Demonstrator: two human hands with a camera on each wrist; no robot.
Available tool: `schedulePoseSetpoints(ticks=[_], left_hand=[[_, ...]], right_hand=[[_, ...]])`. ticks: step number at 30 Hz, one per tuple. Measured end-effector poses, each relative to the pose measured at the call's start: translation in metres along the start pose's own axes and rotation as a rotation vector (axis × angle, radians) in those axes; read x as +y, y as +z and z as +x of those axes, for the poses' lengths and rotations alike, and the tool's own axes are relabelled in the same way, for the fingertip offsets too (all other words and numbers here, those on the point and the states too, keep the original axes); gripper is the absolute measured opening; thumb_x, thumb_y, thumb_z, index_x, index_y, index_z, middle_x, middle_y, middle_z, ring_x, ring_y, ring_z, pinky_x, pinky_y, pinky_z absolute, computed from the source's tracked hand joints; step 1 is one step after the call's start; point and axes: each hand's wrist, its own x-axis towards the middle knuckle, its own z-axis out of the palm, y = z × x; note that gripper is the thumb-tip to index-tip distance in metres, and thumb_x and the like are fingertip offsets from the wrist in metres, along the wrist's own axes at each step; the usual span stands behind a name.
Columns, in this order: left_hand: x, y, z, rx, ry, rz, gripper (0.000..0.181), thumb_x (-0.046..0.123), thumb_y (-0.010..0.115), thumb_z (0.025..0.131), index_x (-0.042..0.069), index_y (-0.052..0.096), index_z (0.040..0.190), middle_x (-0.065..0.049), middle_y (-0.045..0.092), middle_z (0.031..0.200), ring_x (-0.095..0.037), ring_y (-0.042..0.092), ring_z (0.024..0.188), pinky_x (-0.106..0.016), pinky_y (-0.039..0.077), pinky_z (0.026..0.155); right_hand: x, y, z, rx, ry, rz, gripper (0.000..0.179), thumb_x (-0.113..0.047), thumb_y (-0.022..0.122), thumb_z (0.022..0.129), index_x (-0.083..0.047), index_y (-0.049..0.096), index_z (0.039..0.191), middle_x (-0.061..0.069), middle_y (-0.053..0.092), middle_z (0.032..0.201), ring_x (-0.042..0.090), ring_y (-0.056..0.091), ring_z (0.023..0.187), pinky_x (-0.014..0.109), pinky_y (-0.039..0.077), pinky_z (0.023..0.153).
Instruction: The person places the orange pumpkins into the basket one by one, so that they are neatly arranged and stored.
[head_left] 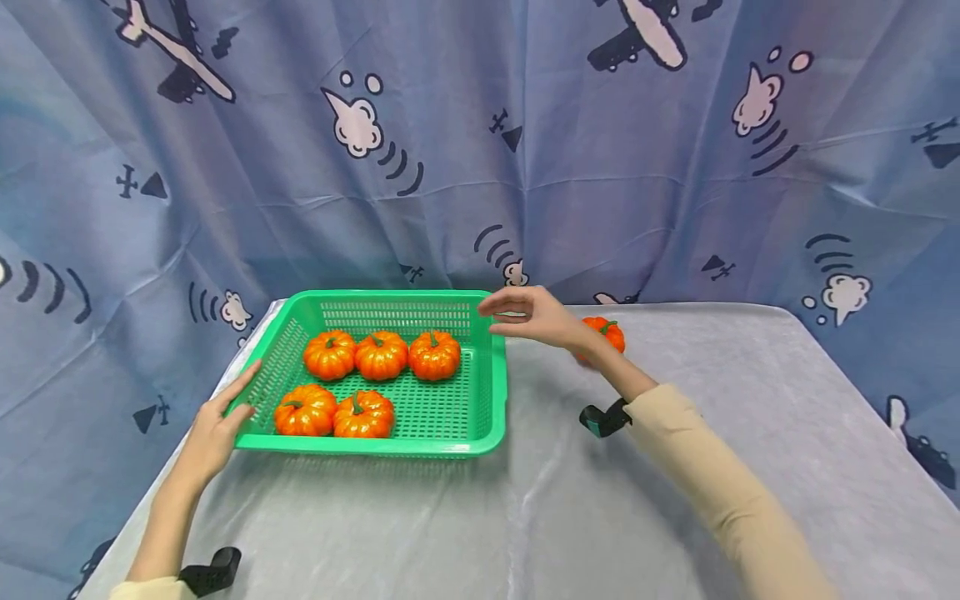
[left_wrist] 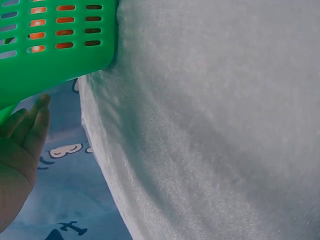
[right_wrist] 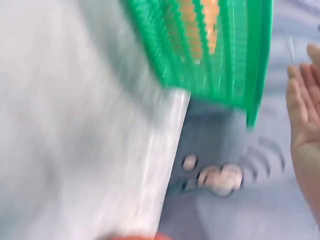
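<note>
I take the green basket (head_left: 491, 392) as my landmark. It sits on a table covered in a pale grey cloth (head_left: 570, 508). Five orange pumpkins lie inside it: three in a row toward the far wall (head_left: 381, 356), two nearer the front wall (head_left: 333, 414). A sixth pumpkin (head_left: 609, 332) sits on the cloth to the right of the basket, well apart from it, partly hidden behind my right wrist.

My left hand (head_left: 213, 433) rests with straight fingers against the basket's left front corner, grasping nothing; the left wrist view shows the fingers (left_wrist: 35, 125) just under the green rim. My right hand (head_left: 536, 317) hovers over the basket's far right corner, fingers extended and loose, empty, released. The right wrist view is blurred; I see only the palm beside the basket's slotted wall.

Behind the basket hangs a blue curtain (head_left: 480, 150) printed with cartoon planes and clouds. I find no readable writing, brand or label anywhere.
</note>
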Motion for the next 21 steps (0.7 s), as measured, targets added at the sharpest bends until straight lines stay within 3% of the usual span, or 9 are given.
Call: schedulePoseSetpoints(ticks=[4,9,15,21], left_hand=[[-0.002,0.0,-0.001,-0.006,-0.01,0.0,0.056,0.006,0.042,0.094,0.01,0.033,0.15,-0.028,0.035,0.146,-0.055,0.031,0.129,-0.07,0.026,0.1],[-0.002,0.001,-0.002,-0.019,-0.018,-0.007,0.056,0.007,0.04,0.095,0.01,0.031,0.15,-0.029,0.035,0.145,-0.055,0.032,0.128,-0.071,0.026,0.099],[-0.001,0.0,0.001,-0.028,-0.015,0.001,0.056,0.007,0.038,0.096,0.01,0.03,0.151,-0.03,0.035,0.144,-0.057,0.033,0.127,-0.073,0.026,0.097],[-0.001,-0.002,0.0,-0.028,-0.009,0.004,0.056,0.009,0.038,0.096,0.013,0.03,0.151,-0.032,0.034,0.144,-0.059,0.03,0.127,-0.075,0.024,0.096]], right_hand=[[0.005,-0.027,-0.037,0.038,0.055,0.055,0.04,0.0,0.067,0.086,0.008,0.056,0.124,0.026,0.057,0.126,0.034,0.055,0.118,0.034,0.049,0.096],[0.019,-0.066,-0.083,0.122,0.15,0.063,0.042,-0.003,0.066,0.088,0.005,0.054,0.128,0.015,0.059,0.128,0.026,0.056,0.118,0.03,0.05,0.094],[0.042,-0.105,-0.134,0.237,0.221,0.174,0.041,0.002,0.06,0.091,0.004,0.052,0.131,0.0,0.06,0.127,0.018,0.055,0.121,0.025,0.048,0.094],[0.064,-0.127,-0.163,0.267,0.265,0.288,0.04,0.008,0.053,0.093,-0.001,0.052,0.132,-0.003,0.061,0.125,0.011,0.057,0.118,0.021,0.047,0.094]])
